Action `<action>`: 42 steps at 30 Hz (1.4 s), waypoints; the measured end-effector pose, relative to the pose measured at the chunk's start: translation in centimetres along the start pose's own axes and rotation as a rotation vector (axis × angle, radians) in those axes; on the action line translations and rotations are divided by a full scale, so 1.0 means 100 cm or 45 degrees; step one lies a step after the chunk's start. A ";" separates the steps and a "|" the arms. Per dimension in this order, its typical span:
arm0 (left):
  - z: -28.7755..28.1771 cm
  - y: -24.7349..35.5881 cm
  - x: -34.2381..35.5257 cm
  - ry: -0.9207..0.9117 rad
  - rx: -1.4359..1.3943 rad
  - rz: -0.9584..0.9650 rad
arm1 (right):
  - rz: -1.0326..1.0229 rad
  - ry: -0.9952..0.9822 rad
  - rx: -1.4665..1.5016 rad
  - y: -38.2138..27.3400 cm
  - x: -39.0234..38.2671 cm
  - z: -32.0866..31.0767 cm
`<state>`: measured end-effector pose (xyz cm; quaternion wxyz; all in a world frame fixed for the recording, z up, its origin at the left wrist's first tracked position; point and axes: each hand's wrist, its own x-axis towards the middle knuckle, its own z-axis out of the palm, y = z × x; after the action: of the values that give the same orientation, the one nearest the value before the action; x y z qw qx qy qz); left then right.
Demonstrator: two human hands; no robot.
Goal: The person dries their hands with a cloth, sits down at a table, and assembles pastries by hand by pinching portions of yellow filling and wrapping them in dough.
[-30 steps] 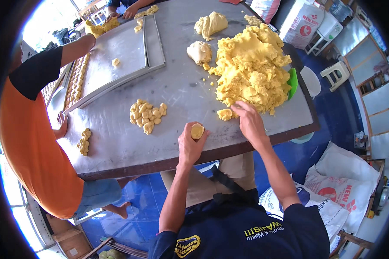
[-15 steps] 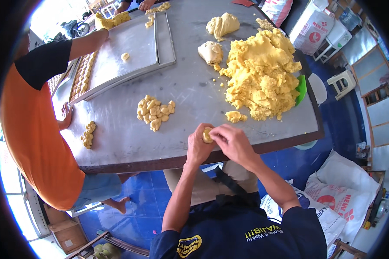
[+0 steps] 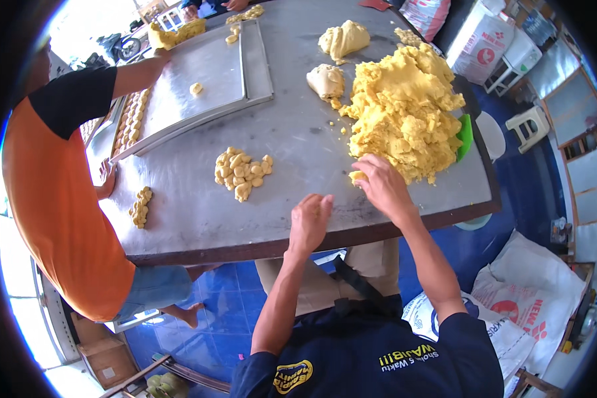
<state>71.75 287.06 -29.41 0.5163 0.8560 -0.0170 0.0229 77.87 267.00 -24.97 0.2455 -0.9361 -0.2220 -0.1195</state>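
My left hand [image 3: 310,222] is held over the table's near edge, its fingers curled and closed; what lies inside is hidden. Farther right, my right hand [image 3: 383,186] has its fingertips closed around a small yellow dough lump [image 3: 357,177] on the tabletop. Just beyond rises a big crumbly mound of yellow dough [image 3: 404,109], with a green scraper [image 3: 465,136] stuck in its right side. To the left of my hands sits a loose pile of small, pale yellow dough pieces [image 3: 243,172].
Two larger dough lumps, one smooth [image 3: 344,41] and one paler [image 3: 325,81], lie behind. A metal tray [image 3: 205,109] covers the far left, with rows of dough balls [image 3: 131,123] beside it. A co-worker in an orange shirt [image 3: 60,219] leans there. Sacks [image 3: 511,298] stand at right.
My hands were together, the right pinching at a small dough piece in the left. Now the right has moved away to the small yellow lump by the mound, and the left has closed.
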 end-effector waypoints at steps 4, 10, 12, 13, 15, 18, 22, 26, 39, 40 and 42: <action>-0.006 -0.028 0.000 0.017 -0.591 -0.256 | 0.081 -0.083 0.225 0.013 -0.031 0.014; -0.034 -0.015 -0.005 0.123 -0.380 0.100 | 0.156 0.226 0.271 0.021 -0.069 0.015; -0.043 -0.018 -0.011 0.105 -0.306 0.057 | 0.441 0.369 0.532 0.030 -0.057 0.014; -0.047 -0.028 -0.010 -0.024 -0.271 -0.018 | 0.668 0.348 0.694 0.036 -0.048 0.016; -0.047 -0.032 -0.011 -0.163 -0.230 -0.096 | 0.628 0.330 0.667 0.038 -0.034 0.020; -0.042 -0.023 -0.011 -0.186 -0.167 -0.149 | 0.293 0.328 0.421 0.028 -0.037 0.024; -0.044 -0.015 -0.007 0.151 0.672 0.563 | 0.215 0.141 0.107 0.010 -0.056 0.022; -0.053 -0.023 -0.010 0.135 0.436 0.148 | 0.245 0.171 0.059 0.006 -0.066 0.013; -0.049 -0.031 0.065 0.222 0.954 0.167 | 0.283 0.151 0.146 0.008 -0.060 0.014; -0.043 -0.037 0.064 0.201 0.915 0.192 | 0.275 0.154 0.146 0.007 -0.062 0.014; -0.048 -0.030 0.062 0.205 0.945 0.221 | 0.242 0.165 0.044 0.004 -0.067 0.013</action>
<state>77.97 292.69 -29.51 0.1672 0.9754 -0.0395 0.1384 72.38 264.94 -28.49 0.2857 -0.9388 -0.1178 -0.1519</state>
